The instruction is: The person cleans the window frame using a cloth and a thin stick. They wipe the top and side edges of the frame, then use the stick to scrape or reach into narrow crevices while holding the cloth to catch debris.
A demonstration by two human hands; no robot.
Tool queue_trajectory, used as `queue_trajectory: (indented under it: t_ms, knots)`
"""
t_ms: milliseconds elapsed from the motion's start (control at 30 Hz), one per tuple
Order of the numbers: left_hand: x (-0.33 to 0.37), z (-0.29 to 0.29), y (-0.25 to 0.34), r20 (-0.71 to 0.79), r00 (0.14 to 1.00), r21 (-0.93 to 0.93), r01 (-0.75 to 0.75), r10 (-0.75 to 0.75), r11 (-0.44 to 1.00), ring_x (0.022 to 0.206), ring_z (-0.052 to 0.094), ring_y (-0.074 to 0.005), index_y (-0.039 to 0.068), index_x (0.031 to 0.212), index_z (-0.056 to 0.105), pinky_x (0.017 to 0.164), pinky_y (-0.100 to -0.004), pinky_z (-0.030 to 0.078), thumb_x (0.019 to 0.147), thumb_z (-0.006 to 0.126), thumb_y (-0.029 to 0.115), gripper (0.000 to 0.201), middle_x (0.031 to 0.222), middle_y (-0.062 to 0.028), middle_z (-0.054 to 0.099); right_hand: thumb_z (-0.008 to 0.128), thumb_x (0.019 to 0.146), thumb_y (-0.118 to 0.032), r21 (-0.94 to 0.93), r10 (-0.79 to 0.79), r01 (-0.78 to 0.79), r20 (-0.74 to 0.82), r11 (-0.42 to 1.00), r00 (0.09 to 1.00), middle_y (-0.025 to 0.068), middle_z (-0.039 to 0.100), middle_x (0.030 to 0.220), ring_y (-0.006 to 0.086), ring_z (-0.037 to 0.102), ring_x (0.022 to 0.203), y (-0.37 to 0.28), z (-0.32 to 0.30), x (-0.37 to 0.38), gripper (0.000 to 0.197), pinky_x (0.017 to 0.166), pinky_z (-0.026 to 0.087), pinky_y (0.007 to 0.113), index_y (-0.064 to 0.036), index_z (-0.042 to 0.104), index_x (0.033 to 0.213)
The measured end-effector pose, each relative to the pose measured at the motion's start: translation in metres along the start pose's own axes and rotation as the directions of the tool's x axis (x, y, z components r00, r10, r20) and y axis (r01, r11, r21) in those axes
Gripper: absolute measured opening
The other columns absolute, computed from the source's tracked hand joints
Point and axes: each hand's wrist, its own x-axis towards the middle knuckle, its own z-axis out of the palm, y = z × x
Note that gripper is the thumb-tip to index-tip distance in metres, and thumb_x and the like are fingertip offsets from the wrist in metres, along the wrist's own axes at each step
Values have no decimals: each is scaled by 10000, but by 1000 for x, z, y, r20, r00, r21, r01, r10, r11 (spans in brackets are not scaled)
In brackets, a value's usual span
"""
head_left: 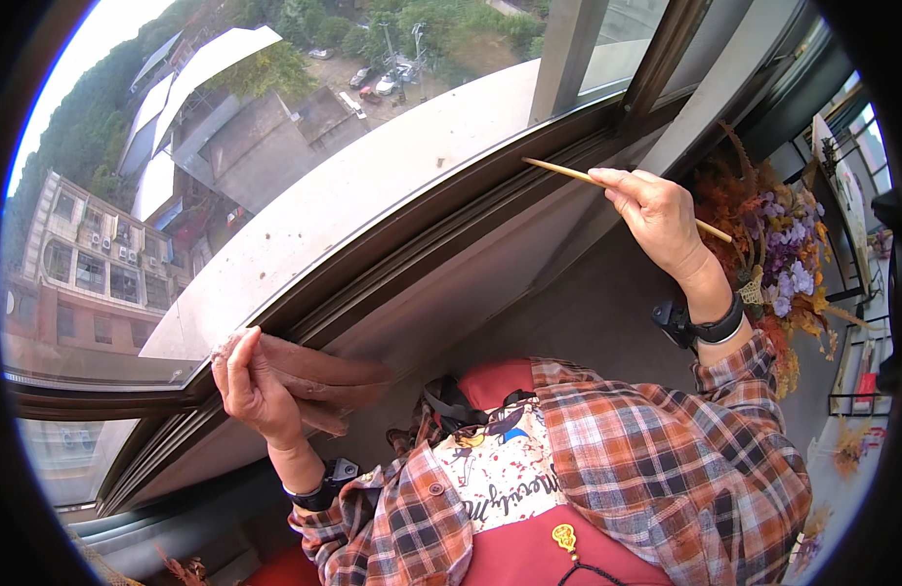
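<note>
My right hand (pixel 655 212) pinches a thin wooden stick (pixel 565 170), like a chopstick, near its middle. The stick's far tip reaches the dark brown window track (pixel 461 213); whether it touches the track I cannot tell. At the left, my left hand (pixel 253 383) is closed on a reddish-brown cloth (pixel 319 376), which hangs folded over the inner edge of the track and is slightly blurred. The track's long parallel grooves run between my two hands.
Beyond the track lies a pale outer ledge (pixel 305 230) with specks of dirt, behind window glass. A window frame post (pixel 568 59) stands at the upper right. Dried flowers (pixel 788 244) in orange and purple sit beside my right forearm. Buildings and parked cars show far below outside.
</note>
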Motion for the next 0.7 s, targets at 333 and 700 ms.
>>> queue_trajectory:
  t_ms: [333,700]
  knots:
    - [-18,8,-35,-111,988,52,-102,107,993,1003,600,-282,-38,1030,660,919,-391,496,938,561,-52,136,1046,-144,631,690,858,-163,-529,36,-69,-72,846,997,87,625,688,290,651,634,12,-6,5,163,560,526,378,-175,735,1014]
    - [-21,8,-16,-117,976,97,-175,186,980,871,609,-332,-28,988,659,844,-447,503,933,563,-25,111,962,-175,629,651,884,-181,-558,122,-119,-33,821,992,92,621,667,297,648,621,5,-38,17,86,519,507,398,-152,709,940]
